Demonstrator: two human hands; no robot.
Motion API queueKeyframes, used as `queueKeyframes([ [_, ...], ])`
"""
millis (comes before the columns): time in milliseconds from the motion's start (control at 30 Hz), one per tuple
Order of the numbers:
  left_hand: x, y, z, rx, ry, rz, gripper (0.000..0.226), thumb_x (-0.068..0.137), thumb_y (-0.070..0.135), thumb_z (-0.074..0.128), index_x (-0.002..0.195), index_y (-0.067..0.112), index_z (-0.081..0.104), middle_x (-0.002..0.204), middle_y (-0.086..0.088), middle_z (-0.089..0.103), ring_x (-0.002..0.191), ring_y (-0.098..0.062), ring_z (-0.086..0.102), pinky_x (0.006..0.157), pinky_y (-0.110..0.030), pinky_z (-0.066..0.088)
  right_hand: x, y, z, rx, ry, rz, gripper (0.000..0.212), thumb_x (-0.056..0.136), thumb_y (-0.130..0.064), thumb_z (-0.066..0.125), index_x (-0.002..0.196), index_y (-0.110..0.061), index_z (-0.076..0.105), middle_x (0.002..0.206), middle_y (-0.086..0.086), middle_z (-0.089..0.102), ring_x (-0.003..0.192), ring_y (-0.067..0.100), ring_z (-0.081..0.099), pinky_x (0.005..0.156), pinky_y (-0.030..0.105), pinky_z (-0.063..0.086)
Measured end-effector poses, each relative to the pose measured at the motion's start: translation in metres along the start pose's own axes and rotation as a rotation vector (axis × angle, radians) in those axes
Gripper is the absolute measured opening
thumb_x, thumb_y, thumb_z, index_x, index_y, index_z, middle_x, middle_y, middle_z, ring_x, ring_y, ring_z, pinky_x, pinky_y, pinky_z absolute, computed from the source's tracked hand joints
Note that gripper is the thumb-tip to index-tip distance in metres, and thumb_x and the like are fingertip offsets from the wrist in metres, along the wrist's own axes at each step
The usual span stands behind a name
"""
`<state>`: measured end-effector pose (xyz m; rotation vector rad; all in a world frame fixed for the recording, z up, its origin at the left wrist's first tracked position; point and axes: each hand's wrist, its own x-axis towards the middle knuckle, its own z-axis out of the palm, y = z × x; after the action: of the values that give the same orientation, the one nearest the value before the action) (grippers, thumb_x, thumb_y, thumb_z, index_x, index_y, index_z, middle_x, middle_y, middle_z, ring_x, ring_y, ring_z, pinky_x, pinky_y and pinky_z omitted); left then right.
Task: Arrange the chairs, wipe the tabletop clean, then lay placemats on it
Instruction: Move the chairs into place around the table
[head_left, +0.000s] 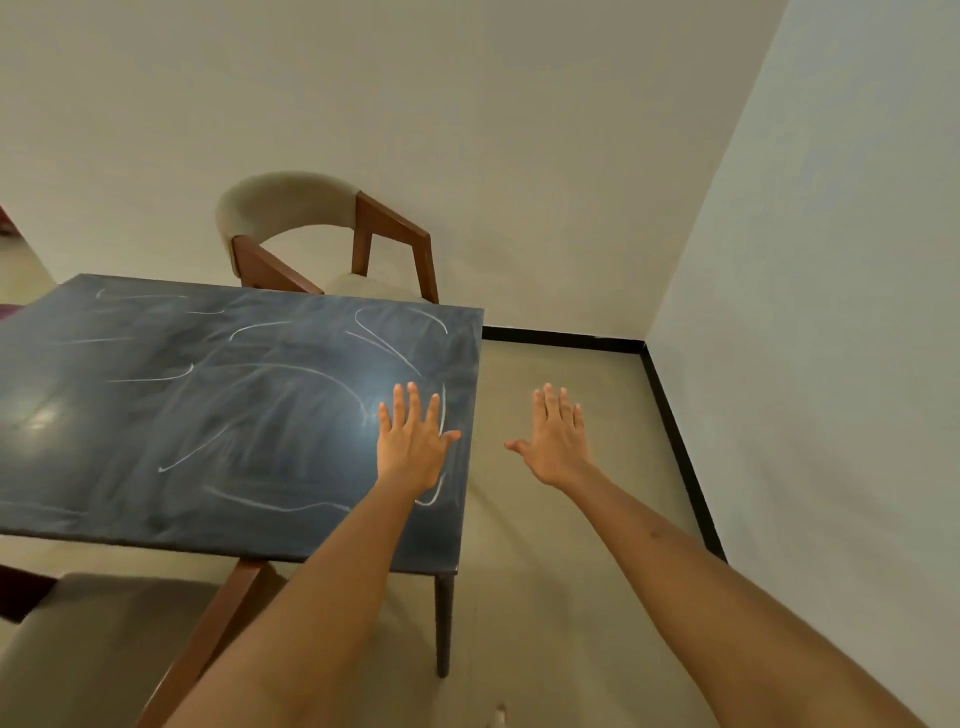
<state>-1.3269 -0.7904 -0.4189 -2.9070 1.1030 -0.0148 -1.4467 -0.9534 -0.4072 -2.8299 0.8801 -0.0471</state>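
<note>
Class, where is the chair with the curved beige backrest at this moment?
In the head view, the chair stands at the far side of the dark tabletop, upper centre, its back to the wall and its seat tucked against the table's far edge.

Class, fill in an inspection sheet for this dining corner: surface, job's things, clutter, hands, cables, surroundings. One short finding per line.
Surface: dark tabletop streaked with white chalk-like marks and smears.
Job's things: far chair at the table's far edge; near chair at its near edge; no cloth or placemats seen.
Clutter: nothing seen.
Hands: left hand open, over the tabletop's right end; right hand open, over the floor.
Cables: nothing seen.
Surroundings: pale walls, black skirting.
</note>
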Motion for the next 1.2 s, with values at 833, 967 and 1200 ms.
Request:
queueKeyframes([
  [833,0.431,0.074,0.000,-0.026,-0.044,-0.336,0.069,0.099,0.054,0.017,0.153,0.015,-0.002,0.158,-0.020,-0.010,0.144,-0.037,-0.015,0.118,-0.052,0.000,0.483,0.122,-0.038,-0.008,-0.086,-0.332,0.086,0.095,-0.050,0.048,0.154,-0.009,0.001,0.162,0.011,-0.003,0.148,0.031,-0.009,0.120,0.045,-0.003],
  [967,0.513,0.073,0.005,-0.083,-0.027,-0.425,0.069,0.099,0.053,0.018,0.153,0.015,-0.002,0.158,-0.021,-0.009,0.145,-0.037,-0.014,0.118,-0.052,0.002,0.573,0.123,-0.039,0.000,-0.102,-0.425,0.087,0.095,-0.049,0.049,0.154,-0.010,0.000,0.162,0.011,-0.005,0.148,0.030,-0.011,0.120,0.045,-0.003],
  [1200,0.619,0.054,0.005,-0.181,0.046,-0.587,0.071,0.098,0.055,0.021,0.152,0.016,-0.003,0.159,-0.017,-0.008,0.146,-0.033,-0.012,0.118,-0.048,-0.001,0.737,0.115,-0.044,-0.062,-0.187,-0.530,0.085,0.096,-0.050,0.047,0.154,-0.009,0.000,0.162,0.011,-0.004,0.149,0.030,-0.007,0.121,0.045,-0.001],
])
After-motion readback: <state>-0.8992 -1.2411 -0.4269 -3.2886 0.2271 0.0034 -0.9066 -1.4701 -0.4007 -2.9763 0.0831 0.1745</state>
